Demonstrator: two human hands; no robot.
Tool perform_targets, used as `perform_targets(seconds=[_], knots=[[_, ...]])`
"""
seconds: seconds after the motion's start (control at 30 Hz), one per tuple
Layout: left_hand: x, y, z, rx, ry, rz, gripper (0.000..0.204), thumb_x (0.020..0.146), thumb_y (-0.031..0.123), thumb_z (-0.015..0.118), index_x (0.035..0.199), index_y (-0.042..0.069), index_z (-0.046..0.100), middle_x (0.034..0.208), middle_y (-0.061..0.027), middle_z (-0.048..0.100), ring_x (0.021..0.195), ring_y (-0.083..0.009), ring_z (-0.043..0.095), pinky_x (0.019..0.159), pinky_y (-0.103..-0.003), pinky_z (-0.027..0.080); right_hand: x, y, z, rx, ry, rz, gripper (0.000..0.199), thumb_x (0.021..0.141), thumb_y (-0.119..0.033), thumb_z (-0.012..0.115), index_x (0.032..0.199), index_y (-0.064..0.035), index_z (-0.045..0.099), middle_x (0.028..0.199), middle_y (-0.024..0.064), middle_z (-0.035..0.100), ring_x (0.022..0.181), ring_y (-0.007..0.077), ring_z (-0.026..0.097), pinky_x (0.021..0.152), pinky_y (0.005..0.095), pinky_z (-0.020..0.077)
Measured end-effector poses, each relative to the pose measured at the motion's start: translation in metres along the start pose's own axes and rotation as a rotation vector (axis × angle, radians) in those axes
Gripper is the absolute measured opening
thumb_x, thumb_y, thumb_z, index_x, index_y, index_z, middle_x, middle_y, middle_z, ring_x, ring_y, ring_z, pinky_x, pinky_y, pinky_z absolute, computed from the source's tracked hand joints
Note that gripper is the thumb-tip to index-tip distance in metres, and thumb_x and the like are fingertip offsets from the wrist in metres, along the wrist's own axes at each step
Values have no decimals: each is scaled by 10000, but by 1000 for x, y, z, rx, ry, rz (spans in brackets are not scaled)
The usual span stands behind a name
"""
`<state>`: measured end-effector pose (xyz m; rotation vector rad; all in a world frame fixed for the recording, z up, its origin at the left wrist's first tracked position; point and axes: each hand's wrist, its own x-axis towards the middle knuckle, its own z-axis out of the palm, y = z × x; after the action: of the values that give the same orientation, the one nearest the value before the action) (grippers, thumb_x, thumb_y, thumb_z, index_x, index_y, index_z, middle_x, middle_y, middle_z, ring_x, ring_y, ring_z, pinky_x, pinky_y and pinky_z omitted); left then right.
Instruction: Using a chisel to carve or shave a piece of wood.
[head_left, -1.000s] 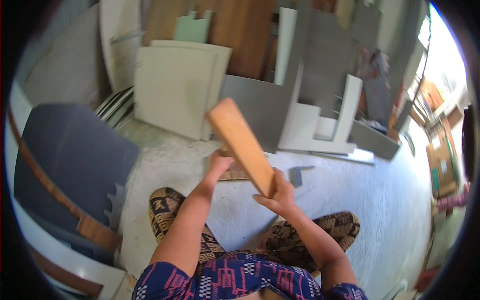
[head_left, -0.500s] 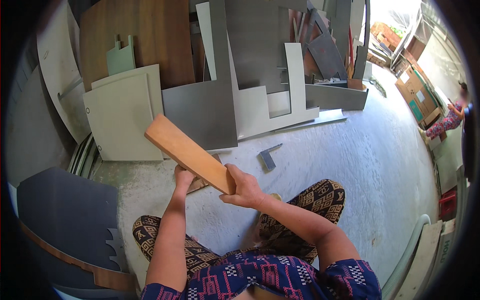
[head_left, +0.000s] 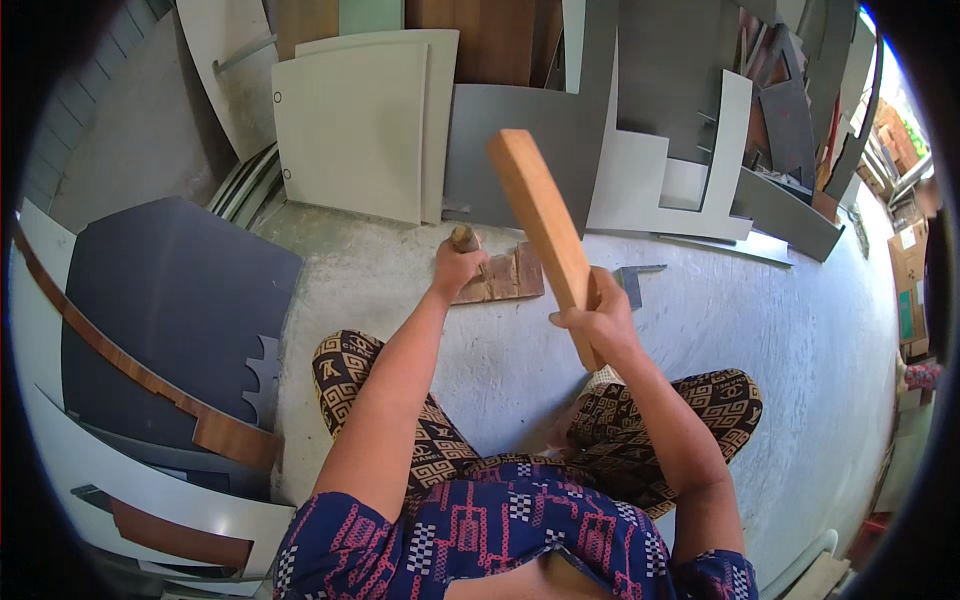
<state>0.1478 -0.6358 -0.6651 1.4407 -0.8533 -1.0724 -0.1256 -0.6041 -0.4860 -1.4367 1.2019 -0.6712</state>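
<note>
My right hand (head_left: 604, 318) is closed around the lower end of a thick, light orange-brown wooden bar (head_left: 545, 215), which rises tilted, its top leaning left. My left hand (head_left: 459, 268) makes a fist around a short upright wooden handle (head_left: 464, 238); its rounded top shows above the fist, and whatever lies below is hidden. Beneath that fist a reddish-brown wooden board (head_left: 518, 277) lies on the floor, its surface split and gouged. The bar is held above and to the right of the board, apart from it.
Pale panels (head_left: 350, 130) and grey sheets (head_left: 520, 150) lean ahead. A small grey L-shaped offcut (head_left: 632, 285) lies right of the board on the concrete floor (head_left: 720, 320). A dark panel (head_left: 180, 310) and a curved brown strip (head_left: 235, 440) are at left; cardboard boxes (head_left: 908, 265) at far right.
The view has turned left. My right hand has swung the bar from a slanting pose to a steeper one. My left hand, formerly partly behind the bar, now shows with the handle in it.
</note>
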Motion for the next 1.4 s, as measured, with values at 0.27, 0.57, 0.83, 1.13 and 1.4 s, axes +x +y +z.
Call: perform_targets(seconds=[0.27, 0.57, 0.83, 1.13, 1.4], knots=[[7, 5, -1, 74, 103, -36, 256, 674, 43, 726, 919, 25, 652, 786, -5, 627, 722, -123, 596, 676, -299, 497, 6, 3, -4, 25, 36, 57, 670, 586, -172, 818, 1145, 67, 536, 960, 146, 637, 874, 211, 623, 775, 332, 496], [13, -6, 6, 159, 119, 33, 276, 673, 70, 732, 929, 1, 658, 865, -61, 681, 780, -157, 645, 698, -330, 520, -9, -18, 6, -155, 74, -343, 754, 635, -208, 772, 1279, -22, 427, 1004, 209, 648, 897, 336, 662, 809, 394, 512], [5, 7, 9, 91, 52, -47, 311, 700, 107, 753, 978, -9, 676, 909, -98, 708, 824, -202, 669, 734, -336, 526, -3, 0, 9, -606, -129, -53, 667, 606, -280, 791, 1164, -50, 507, 939, 243, 656, 871, 421, 646, 774, 445, 504], [27, -38, 0, 256, 60, 281, 330, 735, 181, 778, 991, -7, 687, 976, -134, 724, 866, -230, 684, 762, -347, 528, 2, 24, 15, -768, -180, -111, 741, 603, -263, 771, 1239, -41, 460, 955, 218, 643, 878, 415, 639, 757, 437, 508], [23, -36, 0, 187, 73, 15, 311, 645, 157, 796, 895, 18, 677, 846, -94, 709, 794, -208, 677, 716, -357, 531, -16, -4, 17, -161, 40, -358, 645, 596, -262, 756, 1150, -72, 483, 942, 222, 654, 864, 413, 642, 750, 462, 505]])
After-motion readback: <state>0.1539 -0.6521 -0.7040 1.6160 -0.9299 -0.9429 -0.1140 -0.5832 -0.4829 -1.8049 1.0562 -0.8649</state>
